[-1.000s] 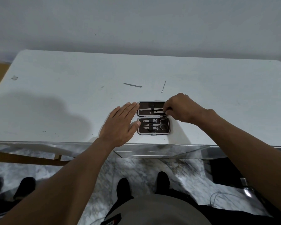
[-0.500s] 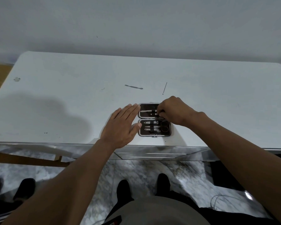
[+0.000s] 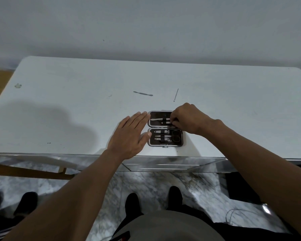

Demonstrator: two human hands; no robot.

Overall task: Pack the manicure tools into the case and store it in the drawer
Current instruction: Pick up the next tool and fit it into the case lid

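While the head view looks down, these points are noted:
Head view, case [image 3: 165,129]: it is laid open in 2 dark halves near the front edge of the white table [image 3: 59,94].
Near half: clippers and black-handled scissors [image 3: 176,135] are seen strapped in.
Far half: 2 slim metal tools are held under the bands.
Left hand [image 3: 130,136]: it is spread flat, palm down, fingers extended, pressed on the table against the case's left edge; nothing is gripped.
Right hand [image 3: 188,118]: it is curled over the far half's right end, fingertips pinched at a tool there; whether the tool is truly gripped cannot be told.
Loose tools: a flat pusher [image 3: 142,93] and a thin pick [image 3: 176,94] are left on the table beyond the case, apart from each other.
Drawer: a mirrored front [image 3: 172,165] is seen below the table edge.
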